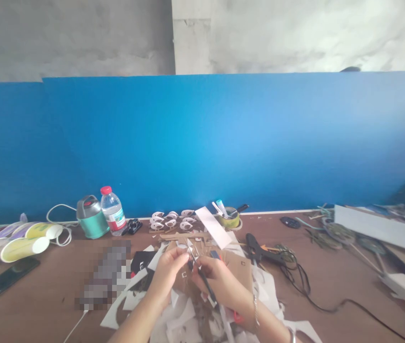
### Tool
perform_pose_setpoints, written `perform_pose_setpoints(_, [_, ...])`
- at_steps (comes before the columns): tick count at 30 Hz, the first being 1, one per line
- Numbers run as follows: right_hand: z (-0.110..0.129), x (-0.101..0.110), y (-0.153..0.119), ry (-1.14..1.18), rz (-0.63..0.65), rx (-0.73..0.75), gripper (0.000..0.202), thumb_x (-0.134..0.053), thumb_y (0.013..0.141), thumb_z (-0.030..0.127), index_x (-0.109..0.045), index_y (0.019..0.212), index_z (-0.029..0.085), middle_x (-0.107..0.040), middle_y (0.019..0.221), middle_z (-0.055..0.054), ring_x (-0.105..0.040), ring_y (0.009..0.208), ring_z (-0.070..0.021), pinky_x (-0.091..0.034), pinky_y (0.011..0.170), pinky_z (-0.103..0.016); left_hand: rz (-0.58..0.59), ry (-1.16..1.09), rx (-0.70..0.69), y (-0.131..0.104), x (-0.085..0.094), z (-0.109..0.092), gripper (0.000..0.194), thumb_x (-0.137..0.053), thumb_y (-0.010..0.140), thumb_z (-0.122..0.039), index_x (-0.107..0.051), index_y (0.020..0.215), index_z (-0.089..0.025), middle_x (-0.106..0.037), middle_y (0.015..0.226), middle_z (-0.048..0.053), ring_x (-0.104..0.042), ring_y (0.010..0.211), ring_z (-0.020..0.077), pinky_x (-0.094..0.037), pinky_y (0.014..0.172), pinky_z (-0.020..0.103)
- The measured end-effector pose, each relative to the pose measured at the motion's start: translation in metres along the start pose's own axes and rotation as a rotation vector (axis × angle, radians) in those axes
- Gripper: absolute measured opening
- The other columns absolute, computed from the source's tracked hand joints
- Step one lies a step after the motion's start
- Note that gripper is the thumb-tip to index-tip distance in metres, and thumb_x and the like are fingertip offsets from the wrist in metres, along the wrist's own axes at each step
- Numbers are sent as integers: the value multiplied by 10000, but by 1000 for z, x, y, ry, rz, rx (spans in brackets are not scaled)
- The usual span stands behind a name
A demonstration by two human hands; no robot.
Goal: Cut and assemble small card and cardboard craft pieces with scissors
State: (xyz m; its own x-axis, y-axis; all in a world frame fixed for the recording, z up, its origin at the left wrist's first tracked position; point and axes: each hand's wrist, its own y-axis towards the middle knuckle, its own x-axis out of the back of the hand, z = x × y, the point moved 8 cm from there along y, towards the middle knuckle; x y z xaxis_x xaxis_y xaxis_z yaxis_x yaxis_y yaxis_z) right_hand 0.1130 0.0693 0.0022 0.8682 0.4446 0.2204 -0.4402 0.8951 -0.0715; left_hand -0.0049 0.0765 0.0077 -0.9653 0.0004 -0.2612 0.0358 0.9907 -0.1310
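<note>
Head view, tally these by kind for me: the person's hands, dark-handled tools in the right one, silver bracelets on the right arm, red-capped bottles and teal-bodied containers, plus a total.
Hands: 2, the left hand and the right hand
Dark-handled tool: 1
Silver bracelets: 2
Red-capped bottle: 1
Teal-bodied container: 1
Total: 7

Bright, soft light, strongest on the grey wall (317,35) at upper right, whitish glare on the blue partition (224,143), faint shadows upon the worktop (331,267), the black-handled tool (207,286) slightly blurred before me, rightmost clutter (384,232) smeared, one left patch (106,276) pixelated
</note>
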Motion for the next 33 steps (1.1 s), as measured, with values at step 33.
perform_pose_setpoints(33, [11, 3, -4, 5, 14, -26, 61, -536, 697, 137, -510, 672, 186, -424, 471, 84, -441, 420, -73, -339, 449, -172, 43, -18, 42, 2, -1, 6, 227, -755, 608, -367, -638, 598, -172, -663, 582, 5, -590, 579, 167, -430, 597, 264])
